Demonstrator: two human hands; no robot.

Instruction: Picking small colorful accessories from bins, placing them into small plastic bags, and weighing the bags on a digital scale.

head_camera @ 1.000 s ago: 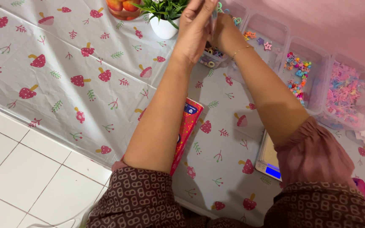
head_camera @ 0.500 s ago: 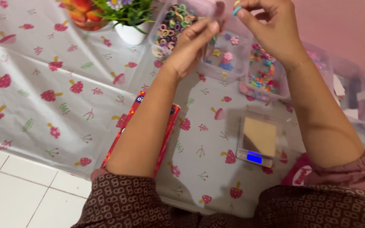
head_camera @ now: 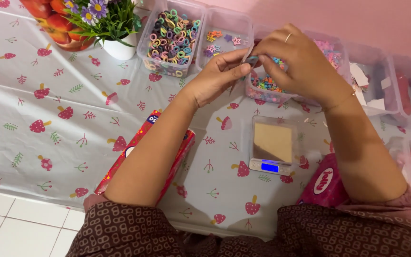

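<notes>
Now small clip between both hands

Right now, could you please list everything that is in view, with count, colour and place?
clear tubs: several in a row along the far edge of the table, transparent; the right-hand ones are blurred
hair ties: many, mixed pastel colours, in the leftmost tub
star pieces: a few, mixed colours, in the second tub
small beads: many, mixed colours, in the tub under the hands
plant pot: one, white, green leaves and flowers, far left
fruit: some, red-orange, left of the pot
long box: one, red, under the left forearm
digital scale: one, silver with a blue display, near centre
pink packet: one, beside the right forearm
tablecloth: one, white with mushroom print
left hand: pinching something small, too small to tell
right hand: fingertips meeting the left hand's
</notes>
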